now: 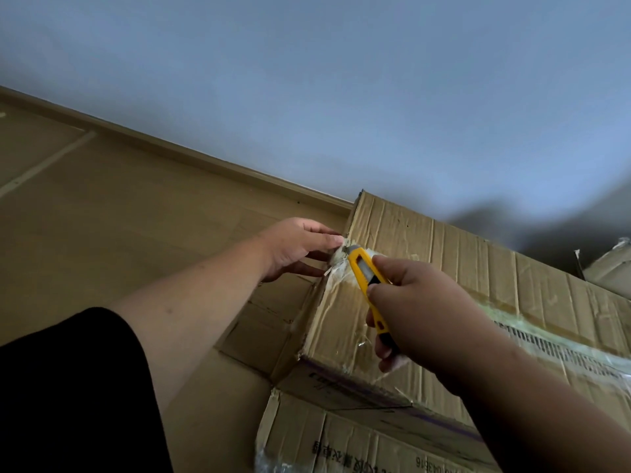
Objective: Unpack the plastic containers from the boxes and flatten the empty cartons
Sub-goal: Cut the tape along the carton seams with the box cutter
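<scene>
A sealed cardboard carton (461, 278) lies on its broad face, its long axis running from the left end near the baseboard (205, 158) away toward the right edge of the view. It sits on top of another carton (341, 438), which carries printed characters on its side. A strip of clear packing tape (546, 339) runs along the top carton's long axis and wraps over its left end, where it is crumpled and torn.

The right hand (420, 308) has its fingers curled round a yellow utility knife (367, 278), gripping the handle's lower half. The knife's long axis slants up and to the left, its tip pointing at the top left edge of the carton, right at the bunched tape.

The left hand (297, 247) reaches in from the left with fingers nearly straight and slightly spread. Its fingertips (333, 240) touch the carton's left end at the torn tape, just beside the knife tip.

A flattened piece of cardboard (259, 336) lies on the floor (102, 216) against the stack's left side. Another box corner (611, 264) shows at the far right.
</scene>
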